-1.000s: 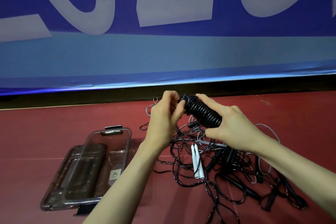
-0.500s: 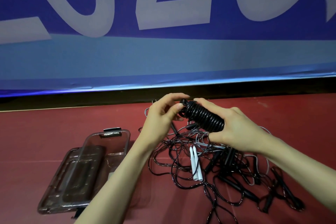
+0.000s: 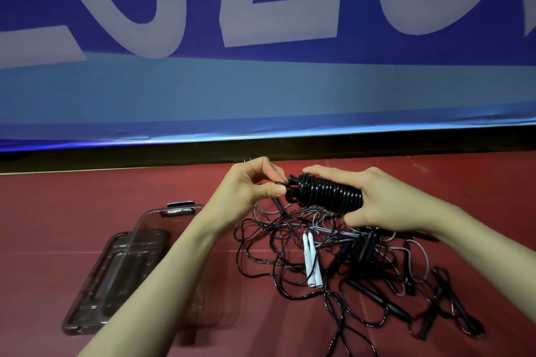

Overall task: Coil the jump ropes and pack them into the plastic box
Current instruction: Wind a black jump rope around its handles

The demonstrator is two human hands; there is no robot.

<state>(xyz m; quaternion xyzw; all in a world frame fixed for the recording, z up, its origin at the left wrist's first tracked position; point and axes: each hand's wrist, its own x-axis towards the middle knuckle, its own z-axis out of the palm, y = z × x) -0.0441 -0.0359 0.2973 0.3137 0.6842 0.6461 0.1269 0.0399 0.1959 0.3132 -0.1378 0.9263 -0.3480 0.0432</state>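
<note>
A black jump rope [image 3: 327, 193] is wound tightly around its handles into a thick coil, held above the red floor. My right hand [image 3: 380, 200] grips the coil's right end. My left hand [image 3: 249, 188] pinches the rope's loose end at the coil's left tip between thumb and fingers. Below lies a tangled pile of black and grey jump ropes [image 3: 348, 264], with two white handles [image 3: 311, 265] side by side in it. The smoky clear plastic box [image 3: 162, 217] stands open at lower left, partly behind my left forearm.
The box's lid [image 3: 116, 278] lies flat against the box's left side. A blue banner [image 3: 261, 81] with big pale letters rises behind the floor, above a black strip. Bare red floor [image 3: 72, 211] stretches to the left.
The coil has tilted closer to level and dropped slightly. My left hand's fingers moved from wrapping rope at the tip to pinching the loose end there.
</note>
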